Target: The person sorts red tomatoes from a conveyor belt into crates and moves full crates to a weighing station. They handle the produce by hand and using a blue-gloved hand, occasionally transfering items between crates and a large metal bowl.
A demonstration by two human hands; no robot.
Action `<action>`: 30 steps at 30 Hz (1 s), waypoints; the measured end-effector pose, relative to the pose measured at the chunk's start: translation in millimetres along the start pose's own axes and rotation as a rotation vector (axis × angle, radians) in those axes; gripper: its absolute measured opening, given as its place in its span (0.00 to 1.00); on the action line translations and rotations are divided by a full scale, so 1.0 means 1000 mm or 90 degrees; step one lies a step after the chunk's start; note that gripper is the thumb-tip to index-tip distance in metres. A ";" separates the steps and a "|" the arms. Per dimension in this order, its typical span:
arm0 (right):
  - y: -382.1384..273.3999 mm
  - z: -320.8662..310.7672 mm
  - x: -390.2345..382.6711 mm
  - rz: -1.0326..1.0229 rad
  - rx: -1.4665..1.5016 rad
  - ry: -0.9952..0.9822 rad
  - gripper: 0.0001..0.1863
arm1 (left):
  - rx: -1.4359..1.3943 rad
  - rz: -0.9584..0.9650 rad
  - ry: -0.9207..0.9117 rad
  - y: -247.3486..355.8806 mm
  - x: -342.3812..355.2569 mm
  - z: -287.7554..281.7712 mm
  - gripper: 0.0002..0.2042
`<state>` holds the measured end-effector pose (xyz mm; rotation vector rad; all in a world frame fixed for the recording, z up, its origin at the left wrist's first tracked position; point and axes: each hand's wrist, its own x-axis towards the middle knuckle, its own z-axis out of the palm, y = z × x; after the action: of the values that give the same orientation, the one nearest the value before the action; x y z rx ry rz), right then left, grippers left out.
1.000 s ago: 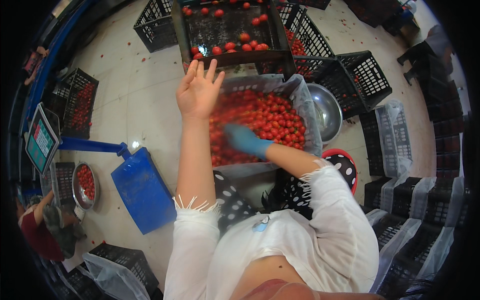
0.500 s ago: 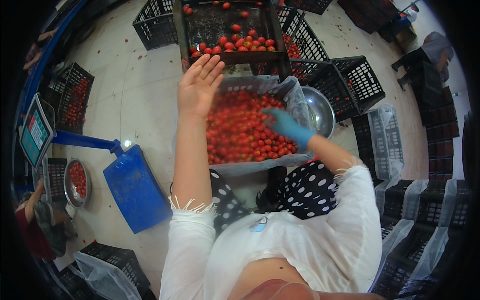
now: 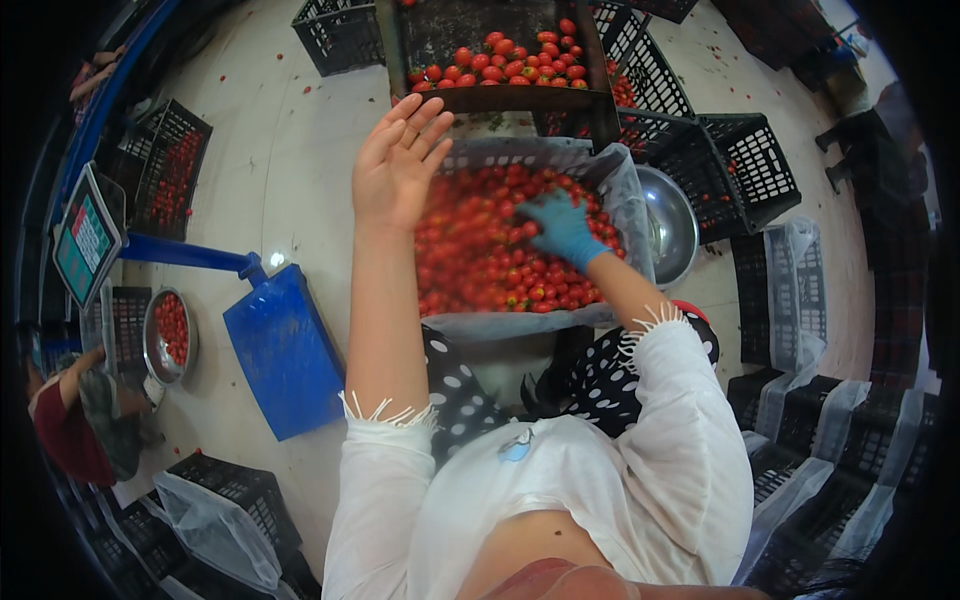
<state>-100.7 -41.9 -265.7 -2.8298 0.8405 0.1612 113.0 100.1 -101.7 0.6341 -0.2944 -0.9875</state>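
— Red tomatoes fill the lined crate at the centre of the frame, just ahead of the person's knees. Its long axis runs left to right across the picture.

— And the chute above it?

— A dark tray sits at the upper centre, holding a second row of tomatoes along its lower lip, just beyond the crate's far rim. A steel bowl lies touching the crate's right side.

— Which of the hands is nearer the fruit?

— The right hand, in a blue glove, lies right of centre, fingers spread and pressed down on the heap; whether it pinches one tomato I cannot tell. The left hand is bare, open, fingers splayed, palm turned to the camera, raised over the crate's upper left corner and holding nothing.

— So the right one is nearer?

— Yes; the left hangs above, between crate and tray.
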 end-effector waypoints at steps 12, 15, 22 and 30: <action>0.026 0.006 -0.070 0.180 -0.115 -0.295 0.39 | -0.022 0.026 0.015 0.015 -0.012 -0.006 0.19; 0.015 -0.040 -0.056 0.100 0.013 -0.505 0.33 | -0.033 0.021 0.003 0.016 -0.015 -0.003 0.19; -0.067 -0.002 0.018 0.120 0.119 0.030 0.37 | -0.015 0.026 0.004 0.015 -0.018 0.003 0.19; -0.185 0.018 0.058 0.113 0.226 -0.053 0.44 | -0.014 0.020 -0.012 0.018 -0.022 0.002 0.21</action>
<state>48.5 83.3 -265.4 -2.4045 0.9910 0.1378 112.3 125.2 -87.8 0.5982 -0.3084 -0.9661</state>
